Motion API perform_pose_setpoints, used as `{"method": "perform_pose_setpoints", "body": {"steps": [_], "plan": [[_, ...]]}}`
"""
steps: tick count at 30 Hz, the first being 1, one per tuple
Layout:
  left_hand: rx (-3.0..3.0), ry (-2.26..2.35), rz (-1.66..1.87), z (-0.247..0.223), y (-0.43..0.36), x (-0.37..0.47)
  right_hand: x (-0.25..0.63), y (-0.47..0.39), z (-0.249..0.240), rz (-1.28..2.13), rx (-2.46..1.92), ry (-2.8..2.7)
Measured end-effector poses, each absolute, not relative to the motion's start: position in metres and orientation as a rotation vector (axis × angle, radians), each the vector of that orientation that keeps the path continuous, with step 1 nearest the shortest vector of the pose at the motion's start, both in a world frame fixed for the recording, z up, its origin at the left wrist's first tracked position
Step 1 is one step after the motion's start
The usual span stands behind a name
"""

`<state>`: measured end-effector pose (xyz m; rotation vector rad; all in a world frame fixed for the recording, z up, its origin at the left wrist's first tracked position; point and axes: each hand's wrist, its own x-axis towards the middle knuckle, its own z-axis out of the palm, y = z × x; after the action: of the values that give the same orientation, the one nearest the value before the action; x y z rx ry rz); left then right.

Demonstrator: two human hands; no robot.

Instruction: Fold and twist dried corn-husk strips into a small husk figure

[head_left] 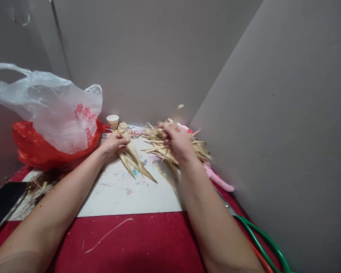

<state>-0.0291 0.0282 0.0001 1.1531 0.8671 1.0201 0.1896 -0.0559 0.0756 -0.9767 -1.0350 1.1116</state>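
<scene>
My left hand (113, 144) pinches a small bunch of dried leaf strips (136, 163) between thumb and fingers. The strips are pale straw-coloured, and their pointed ends fan down to the right over the white board. To the right, my right hand (178, 141) is closed around a dried leaf strip (179, 110), whose upper end sticks out above the fingers, blurred by motion. Behind and beneath that hand lies a larger heap of dried leaf strips (201, 149), partly hidden by it. A long, curved leaf strip (168, 177) runs down beside my right forearm.
A plastic bag (62, 117) inside a red one stands at left. A paper cup (113, 122) is at the back. The stained white board (116, 197) lies on red cloth (136, 246). Green-handled shears (261, 237) and a pink object (220, 182) lie right. Grey walls enclose the table.
</scene>
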Motion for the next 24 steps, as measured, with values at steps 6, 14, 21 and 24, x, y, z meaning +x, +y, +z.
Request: {"method": "perform_pose_setpoints", "body": {"steps": [6,14,21,24], "plan": [[1.227,0.791,0.936,0.01,0.019,-0.022,0.154,-0.033,0.013,1.056,-1.236,-1.399],[1.316,0.773,0.874,0.007,0.018,-0.017,0.152,-0.035,0.008,0.961,-1.219,-1.392],[1.459,0.846,0.837,0.011,0.012,-0.015,0.152,-0.034,0.006,0.865,-1.239,-1.535],[1.538,0.884,0.809,0.012,0.01,-0.014,0.151,-0.033,0.003,0.706,-1.306,-1.68]]}}
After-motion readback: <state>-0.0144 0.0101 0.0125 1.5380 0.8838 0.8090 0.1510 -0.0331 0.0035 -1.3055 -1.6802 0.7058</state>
